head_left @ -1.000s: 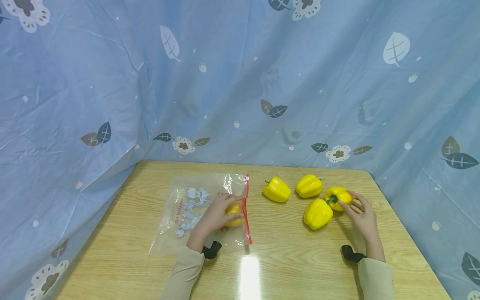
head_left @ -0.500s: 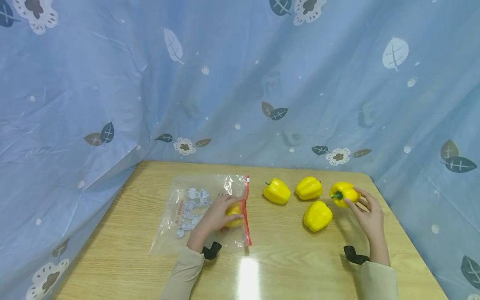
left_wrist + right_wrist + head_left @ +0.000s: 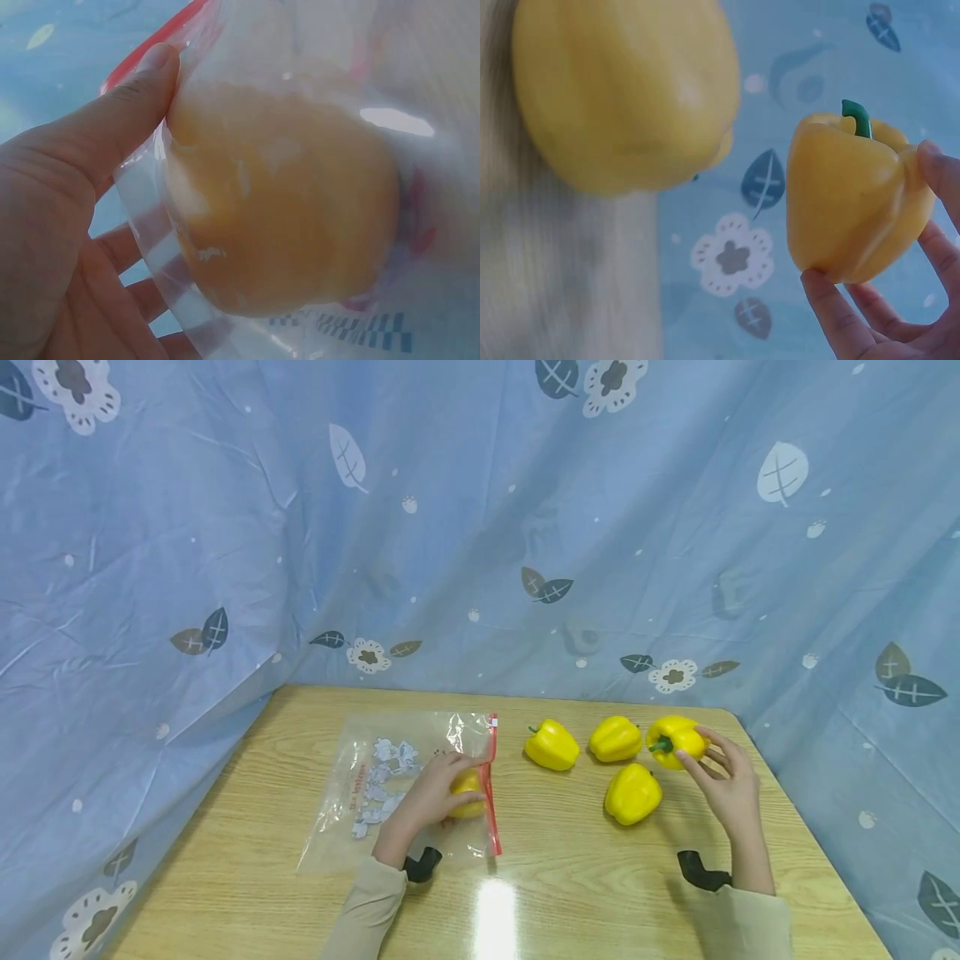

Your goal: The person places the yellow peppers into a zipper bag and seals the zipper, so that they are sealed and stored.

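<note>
My right hand (image 3: 731, 789) holds a yellow bell pepper (image 3: 675, 739) with a green stem by its side, raised over the right of the table. In the right wrist view, thumb and fingertips pinch this bell pepper (image 3: 847, 199), stem up. My left hand (image 3: 435, 789) grips a clear zip bag (image 3: 333, 814) near its red-edged mouth. Inside the bag, between thumb and fingers, sits another yellow bell pepper (image 3: 467, 793). Up close in the left wrist view, the thumb lies by the red strip, and some fingers show through the plastic beside the bagged pepper (image 3: 285, 202).
Three yellow bell peppers lie on the wooden table (image 3: 570, 877): one at the back (image 3: 551, 745), one beside it (image 3: 615, 739), one nearer (image 3: 633, 794). The bag lies flat on the left, printed with white figures (image 3: 382, 777). A blue patterned curtain (image 3: 480, 527) hangs behind.
My right hand has lifted the bell pepper off the table, first moving slightly right, then back left. The left hand stays in place on the bag.
</note>
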